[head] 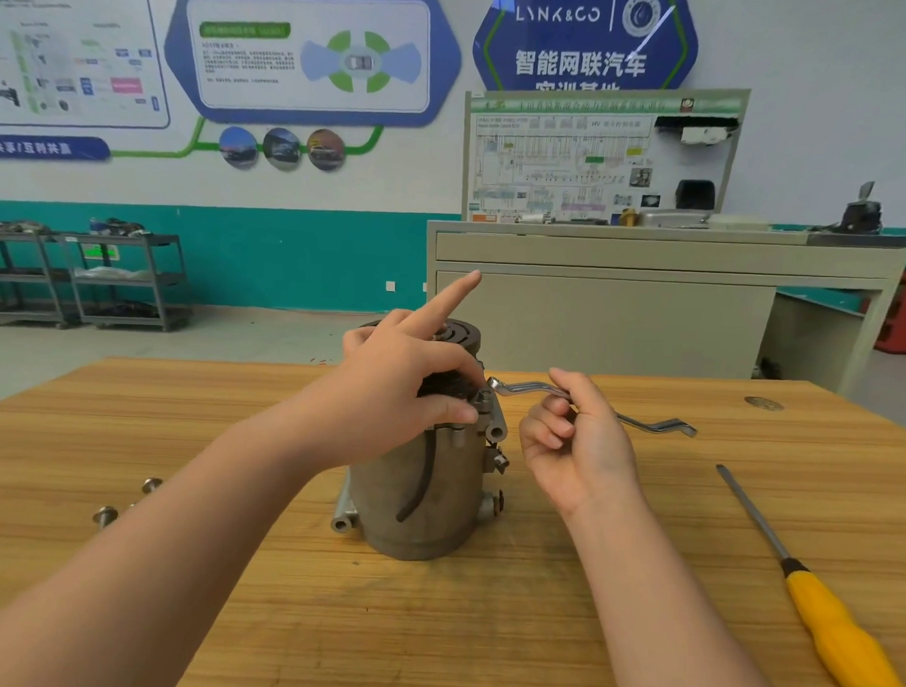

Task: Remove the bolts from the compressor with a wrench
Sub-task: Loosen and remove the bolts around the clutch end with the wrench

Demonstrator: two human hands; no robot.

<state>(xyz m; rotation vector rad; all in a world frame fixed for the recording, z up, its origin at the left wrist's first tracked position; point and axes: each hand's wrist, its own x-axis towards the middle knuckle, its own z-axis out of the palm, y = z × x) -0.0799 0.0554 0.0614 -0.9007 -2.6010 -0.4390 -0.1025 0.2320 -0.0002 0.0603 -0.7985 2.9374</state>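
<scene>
A grey cylindrical compressor (pixel 425 501) stands upright in the middle of the wooden table (pixel 482 627). My left hand (pixel 409 372) lies over its upper part, thumb and a finger pinching a bolt (pixel 482 398) at the top flange, index finger pointing up and away. My right hand (pixel 573 440) grips the middle of a silver offset ring wrench (pixel 653 426), held level just right of the compressor. The wrench's left ring end (pixel 494 383) sits beside the bolt, touching or nearly so. Two loose bolts (pixel 127 501) lie on the table at the left, partly hidden by my forearm.
A yellow-handled screwdriver (pixel 831 629) lies diagonally at the table's right. A small round mark (pixel 763 403) shows near the far right edge. Beyond the table stand a beige workbench (pixel 647 298) with a wiring display board and grey shelf carts (pixel 83 279) at the left wall.
</scene>
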